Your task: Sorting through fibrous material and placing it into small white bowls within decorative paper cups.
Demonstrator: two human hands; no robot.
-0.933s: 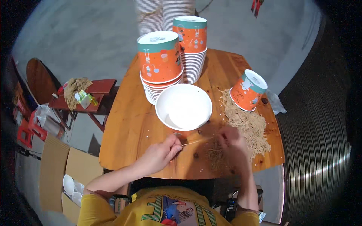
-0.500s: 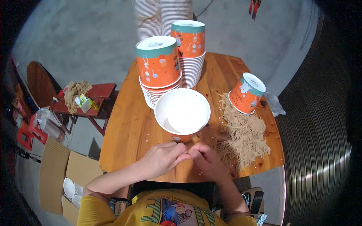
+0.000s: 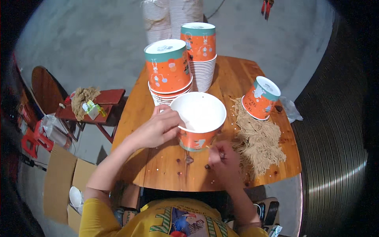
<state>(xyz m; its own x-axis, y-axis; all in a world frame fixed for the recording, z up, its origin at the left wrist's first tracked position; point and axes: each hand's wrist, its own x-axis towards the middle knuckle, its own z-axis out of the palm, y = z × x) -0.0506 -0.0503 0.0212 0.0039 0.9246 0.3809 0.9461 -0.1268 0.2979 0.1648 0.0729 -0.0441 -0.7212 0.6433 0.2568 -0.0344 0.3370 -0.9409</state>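
My left hand [image 3: 158, 126] grips the left rim of an upright orange paper bucket [image 3: 198, 138], white inside, its fingers closed over the edge. Just right of the bucket's base, my right hand [image 3: 223, 158] is closed in a pinch. A short, thin tan end, seemingly a piece of string, pokes out at its fingertips; the rest is hidden. Beside that hand lies a loose pile of tan strings [image 3: 258, 144]. One orange and green paper bucket [image 3: 260, 98] stands upside down at the pile's far end.
Two stacks of upturned paper buckets, a nearer stack [image 3: 167, 71] and a farther stack [image 3: 199, 51], stand on the wooden table [image 3: 233, 75]. More white stacked buckets [image 3: 185, 17] rise behind. A red bench [image 3: 112, 96] and an open cardboard box [image 3: 59, 185] are at the left.
My left hand has parted from the right and gone up and left to the bucket's rim. The bucket sits slightly farther right. My right hand has shifted a little right.
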